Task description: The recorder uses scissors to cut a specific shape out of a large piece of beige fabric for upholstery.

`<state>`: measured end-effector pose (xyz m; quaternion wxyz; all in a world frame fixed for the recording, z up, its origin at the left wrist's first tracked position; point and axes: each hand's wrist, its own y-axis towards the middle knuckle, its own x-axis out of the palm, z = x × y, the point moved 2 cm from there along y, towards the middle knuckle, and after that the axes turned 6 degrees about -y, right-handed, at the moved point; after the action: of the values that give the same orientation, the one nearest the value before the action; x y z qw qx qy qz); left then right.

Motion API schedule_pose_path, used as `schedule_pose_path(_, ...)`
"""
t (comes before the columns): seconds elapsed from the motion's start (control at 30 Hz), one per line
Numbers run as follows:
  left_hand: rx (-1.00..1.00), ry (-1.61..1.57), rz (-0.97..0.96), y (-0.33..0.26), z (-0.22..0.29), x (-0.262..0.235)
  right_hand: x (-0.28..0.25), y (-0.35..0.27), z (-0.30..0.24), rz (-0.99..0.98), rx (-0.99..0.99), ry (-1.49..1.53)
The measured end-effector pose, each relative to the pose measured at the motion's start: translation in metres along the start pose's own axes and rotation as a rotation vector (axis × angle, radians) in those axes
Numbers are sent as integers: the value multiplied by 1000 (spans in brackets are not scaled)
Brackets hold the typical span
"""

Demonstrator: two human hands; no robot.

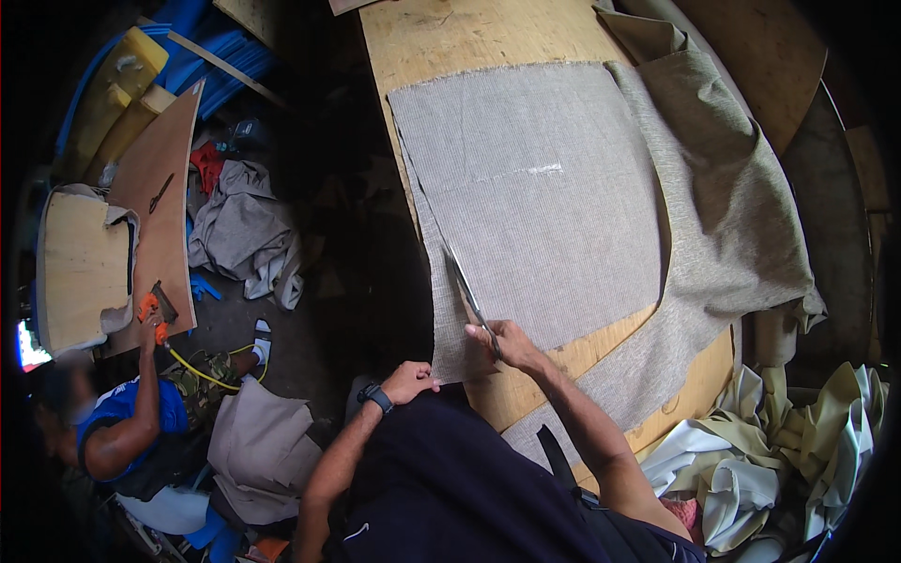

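- Fingers, left hand [410,382]: thumb and fingers pinched together at the near left corner of the grey fabric sheet [572,225]; dark watch [378,398] on wrist.
- Fingers, right hand [511,344]: curled round the handles of the scissors [465,281], blades pointing away along the sheet's left side.
- Far left: co-worker's hand [150,330] on an orange tool [147,305], beside a pale panel [80,272] edged in grey cloth.
- Lower middle: dark garment [432,479], small white curved mark, too small to read.
- Centre: sheet flat on wooden table [450,28]; finely lined, far edge frayed, white streak mid-sheet. Dark line from blade tips toward far left corner; cannot tell whether cut or drawn.
- Right: rumpled grey-beige fabric [723,188]; below it, cream and white material [741,488], heaped.
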<state>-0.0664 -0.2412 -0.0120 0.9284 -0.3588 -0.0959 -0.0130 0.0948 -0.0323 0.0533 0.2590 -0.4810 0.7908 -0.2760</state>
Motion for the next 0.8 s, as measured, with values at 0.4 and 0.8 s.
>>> schedule_pose_path(0.4,-15,16,15,-1,-9,-7,-5,23,-24,-20,27,73)
schedule_pose_path(0.8,0,18,16,-4,-14,-12,-7,45,-36,35,-11,26)
